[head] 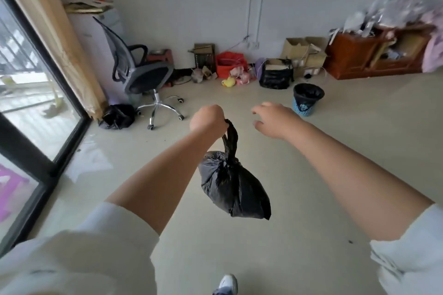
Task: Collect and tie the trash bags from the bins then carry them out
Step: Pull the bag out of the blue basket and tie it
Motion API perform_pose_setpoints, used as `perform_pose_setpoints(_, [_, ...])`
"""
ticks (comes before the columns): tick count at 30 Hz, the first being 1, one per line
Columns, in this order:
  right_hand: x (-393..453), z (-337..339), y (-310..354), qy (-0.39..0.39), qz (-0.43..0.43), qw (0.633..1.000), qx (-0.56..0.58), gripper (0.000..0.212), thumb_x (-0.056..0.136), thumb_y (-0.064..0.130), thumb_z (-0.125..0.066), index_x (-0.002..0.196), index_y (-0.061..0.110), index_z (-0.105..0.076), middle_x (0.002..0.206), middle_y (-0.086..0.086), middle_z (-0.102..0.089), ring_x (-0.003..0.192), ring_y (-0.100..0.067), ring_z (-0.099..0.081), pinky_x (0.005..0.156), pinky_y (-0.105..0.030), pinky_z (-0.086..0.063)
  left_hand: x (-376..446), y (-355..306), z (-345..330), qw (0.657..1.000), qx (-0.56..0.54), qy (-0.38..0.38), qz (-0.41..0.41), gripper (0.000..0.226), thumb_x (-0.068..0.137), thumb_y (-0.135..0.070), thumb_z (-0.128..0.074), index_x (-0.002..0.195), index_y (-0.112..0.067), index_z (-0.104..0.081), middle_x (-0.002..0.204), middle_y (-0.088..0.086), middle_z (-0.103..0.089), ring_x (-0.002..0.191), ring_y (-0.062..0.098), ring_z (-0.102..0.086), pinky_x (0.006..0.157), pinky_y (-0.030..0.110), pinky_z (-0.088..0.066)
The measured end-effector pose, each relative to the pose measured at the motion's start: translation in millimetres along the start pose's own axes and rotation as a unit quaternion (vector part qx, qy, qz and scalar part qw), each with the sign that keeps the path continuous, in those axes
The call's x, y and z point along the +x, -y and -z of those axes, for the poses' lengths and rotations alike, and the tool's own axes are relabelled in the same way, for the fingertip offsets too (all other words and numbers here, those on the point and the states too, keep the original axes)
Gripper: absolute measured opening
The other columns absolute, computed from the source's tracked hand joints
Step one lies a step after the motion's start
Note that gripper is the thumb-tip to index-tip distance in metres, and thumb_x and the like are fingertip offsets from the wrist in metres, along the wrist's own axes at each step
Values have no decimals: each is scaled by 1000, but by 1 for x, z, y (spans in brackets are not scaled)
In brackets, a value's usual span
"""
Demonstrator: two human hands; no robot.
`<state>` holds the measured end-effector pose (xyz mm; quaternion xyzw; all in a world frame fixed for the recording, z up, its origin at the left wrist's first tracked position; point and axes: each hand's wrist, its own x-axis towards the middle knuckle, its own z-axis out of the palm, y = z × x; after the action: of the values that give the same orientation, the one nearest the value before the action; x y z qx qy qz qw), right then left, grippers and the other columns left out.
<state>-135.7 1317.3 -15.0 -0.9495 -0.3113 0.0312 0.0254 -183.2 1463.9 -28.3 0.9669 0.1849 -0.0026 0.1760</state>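
- Gripping tied trash bag [233,187] by its knotted neck in left hand [208,119]; fingers curled tight around the twisted plastic, fist closed.
- Hanging the bag clear of the floor [311,175], between the two forearms, held away from the body, probably to keep it off the clothes while walking.
- Holding right hand [275,118] out ahead, empty; fingers [257,110] loosely spread and bent, touching nothing, likely being kept free for the next bag.
- Facing a blue bin [308,102] still lined with a black bag, standing on the floor well ahead and to the right, near the right hand's line of reach; probably the next stop.
- Noting another black bag [117,116] slumped on the floor by the curtain [60,43] and the base of the office chair [141,72]; whether tied, cannot tell.
- Noting a larger black bag [275,75] against the far wall among cardboard boxes [304,51], open at the top with a box inside.
- Judging progress: one bag tied and in hand, at least one bin liner left to pull and knot, carrying out not yet done.
- Stepping forward, shoe [226,284] showing at the bottom edge.
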Motion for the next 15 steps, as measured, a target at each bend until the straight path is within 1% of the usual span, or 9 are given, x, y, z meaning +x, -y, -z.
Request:
perform_pose_setpoints(2, [34,19,-52,-16,-34,999,-9,39,93,24,-38,130,11,-43,136,-14,-44,123,-32,-44,93,-39,-41,52,-40,2,999,2,7,-35,29,93,-21,-51,68,-5,-49,57,1,-40,73,26,-48,62,29,-38])
perform_pose_setpoints(4, [66,33,-102,-7,-71,997,2,37,93,20,-38,128,10,-45,135,-16,-44,122,-33,-44,93,-39,-41,102,-76,2,997,7,26,-68,24,93,-22,-50,75,-6,-51,62,4,-45,74,25,-48,62,30,-39])
perform_pose_setpoints(7, [119,51,-184,-2,-118,992,34,36,94,17,-38,128,11,-45,134,-15,-44,116,-34,-48,91,-39,-42,186,-135,-2,993,18,39,-108,31,93,-23,-49,68,-4,-48,70,7,-48,75,25,-48,63,29,-39])
perform_pose_setpoints(10, [165,60,-259,-8,-157,986,50,36,92,21,-42,127,12,-46,130,-14,-47,112,-33,-51,92,-39,-44,264,-193,-15,987,34,53,-148,25,93,-23,-49,77,-4,-53,80,10,-50,77,27,-49,65,29,-39])
perform_pose_setpoints(12, [193,58,-306,-5,-180,982,48,34,92,23,-43,122,10,-49,127,-15,-49,111,-34,-52,93,-41,-45,312,-228,-30,983,48,70,-164,27,92,-24,-50,91,-1,-63,88,15,-55,89,32,-57,66,30,-39])
perform_pose_setpoints(13, [209,57,-331,-7,-189,981,46,33,92,23,-43,121,8,-50,126,-15,-50,111,-34,-52,94,-42,-46,337,-244,-40,980,63,75,-171,31,92,-25,-50,99,1,-65,93,16,-59,97,32,-59,68,31,-39])
perform_pose_setpoints(15, [247,56,-382,-19,-195,980,45,34,92,23,-44,122,8,-51,126,-15,-51,113,-34,-51,95,-41,-45,391,-278,-59,976,91,86,-179,36,92,-28,-50,106,2,-65,95,15,-59,105,30,-60,71,32,-43])
